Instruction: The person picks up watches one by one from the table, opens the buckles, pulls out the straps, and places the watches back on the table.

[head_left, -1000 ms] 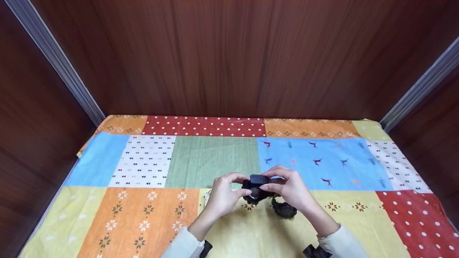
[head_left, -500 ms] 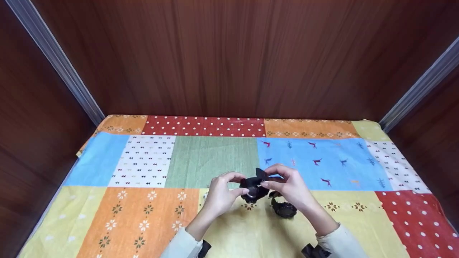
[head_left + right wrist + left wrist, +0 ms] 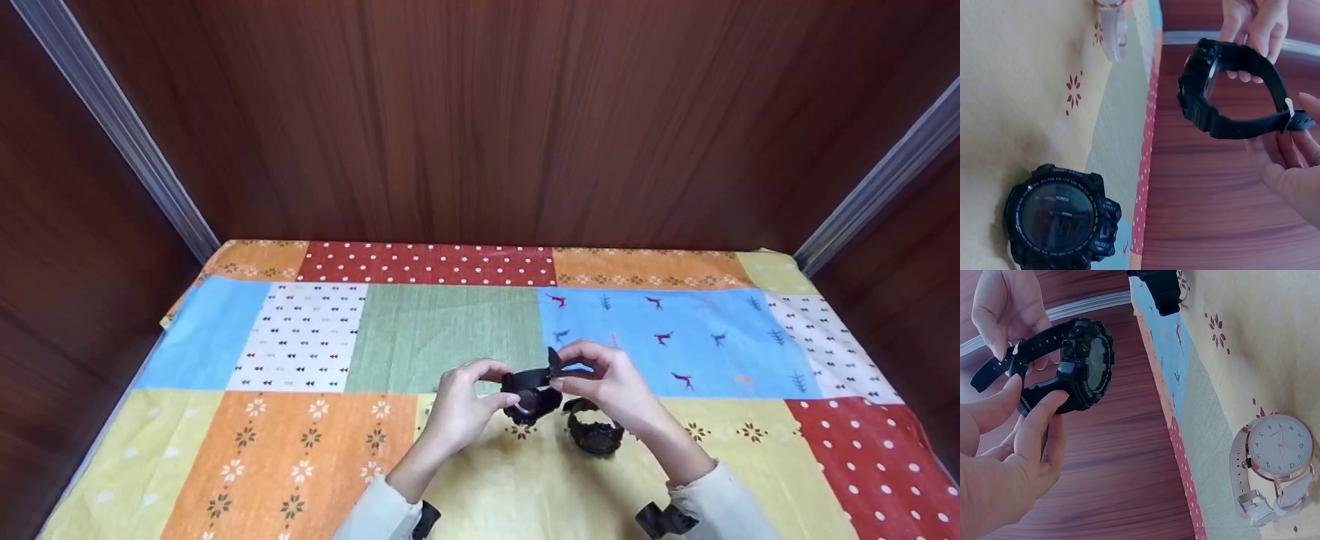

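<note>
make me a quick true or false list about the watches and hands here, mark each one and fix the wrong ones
1. The left hand and right hand both hold one black watch. True.
2. That watch rests on the cloth. False: it is held above it.
3. Its strap is stretched out straight. False: it curves round into a loop.
4. Another black watch lies on the cloth. True.
5. The white-dialled watch has Roman numerals. False: it has ordinary figures.
6. The person wears pale sleeves. True.
</note>
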Demonstrator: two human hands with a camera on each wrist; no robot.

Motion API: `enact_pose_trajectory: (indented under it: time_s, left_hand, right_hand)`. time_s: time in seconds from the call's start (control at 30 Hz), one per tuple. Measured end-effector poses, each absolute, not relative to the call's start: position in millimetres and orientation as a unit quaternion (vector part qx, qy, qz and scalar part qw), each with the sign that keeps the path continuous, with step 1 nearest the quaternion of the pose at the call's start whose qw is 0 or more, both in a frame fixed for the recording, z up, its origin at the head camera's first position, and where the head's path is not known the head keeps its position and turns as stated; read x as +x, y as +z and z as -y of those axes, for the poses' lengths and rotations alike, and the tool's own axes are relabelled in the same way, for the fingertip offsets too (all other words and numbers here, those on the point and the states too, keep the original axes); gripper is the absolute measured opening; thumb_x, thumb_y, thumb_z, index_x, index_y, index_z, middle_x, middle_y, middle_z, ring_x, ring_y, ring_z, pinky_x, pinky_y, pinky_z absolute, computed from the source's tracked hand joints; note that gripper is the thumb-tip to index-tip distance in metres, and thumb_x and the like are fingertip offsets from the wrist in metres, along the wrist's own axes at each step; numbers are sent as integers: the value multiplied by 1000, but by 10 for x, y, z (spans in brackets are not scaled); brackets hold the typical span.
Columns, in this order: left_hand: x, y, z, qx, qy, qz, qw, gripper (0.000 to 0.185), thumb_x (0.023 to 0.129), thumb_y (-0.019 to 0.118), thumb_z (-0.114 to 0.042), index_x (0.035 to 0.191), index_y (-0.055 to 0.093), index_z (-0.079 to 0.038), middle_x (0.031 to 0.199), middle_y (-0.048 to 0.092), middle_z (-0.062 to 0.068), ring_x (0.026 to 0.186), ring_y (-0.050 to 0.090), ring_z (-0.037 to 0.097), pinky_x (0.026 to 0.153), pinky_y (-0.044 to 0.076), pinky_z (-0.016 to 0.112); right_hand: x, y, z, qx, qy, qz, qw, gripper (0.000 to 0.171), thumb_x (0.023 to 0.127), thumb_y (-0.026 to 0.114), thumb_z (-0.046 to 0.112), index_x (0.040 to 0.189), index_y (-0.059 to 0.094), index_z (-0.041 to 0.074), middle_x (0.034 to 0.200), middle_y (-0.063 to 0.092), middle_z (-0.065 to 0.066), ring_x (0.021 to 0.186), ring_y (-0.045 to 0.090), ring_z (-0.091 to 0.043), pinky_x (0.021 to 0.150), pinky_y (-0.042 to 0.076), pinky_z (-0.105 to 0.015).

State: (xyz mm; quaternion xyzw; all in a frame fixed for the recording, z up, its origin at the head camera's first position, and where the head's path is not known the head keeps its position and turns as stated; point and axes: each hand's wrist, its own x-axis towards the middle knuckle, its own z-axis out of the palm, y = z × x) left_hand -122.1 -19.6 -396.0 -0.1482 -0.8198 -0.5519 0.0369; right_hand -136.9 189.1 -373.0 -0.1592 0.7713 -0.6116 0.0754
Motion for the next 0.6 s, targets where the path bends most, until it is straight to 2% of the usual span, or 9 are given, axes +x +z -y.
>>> enact_pose_trajectory:
  time_s: [0.3, 0.47, 0.6]
  left_hand:
    - [-1208, -3923, 202, -151, -545, 824, 30, 21, 75, 73, -6, 95, 67, -7, 90, 66, 1, 90, 59, 19, 83, 43, 37]
    - [-1217, -3915, 196, -150, -547, 823, 35, 21, 73, 74, -5, 93, 67, -7, 88, 66, 2, 89, 60, 20, 82, 43, 36]
    - [-1219, -3919, 197, -152, -547, 823, 37, 21, 72, 74, -5, 92, 67, -7, 88, 66, 2, 89, 60, 20, 82, 43, 36]
  right_hand:
    - [-1413, -3764, -1964, -200, -615, -759, 77, 22, 75, 71, 2, 94, 61, -6, 91, 58, -17, 73, 58, -13, 62, 49, -24]
    - [-1431, -3775, -1979, -204, -636, -740, 85, 27, 75, 70, -1, 96, 58, -12, 93, 58, -18, 77, 58, -14, 64, 49, -24]
    - [-1437, -3783, -1987, -203, -648, -728, 93, 27, 74, 69, -3, 96, 57, -12, 94, 58, -18, 82, 59, -17, 68, 50, -26]
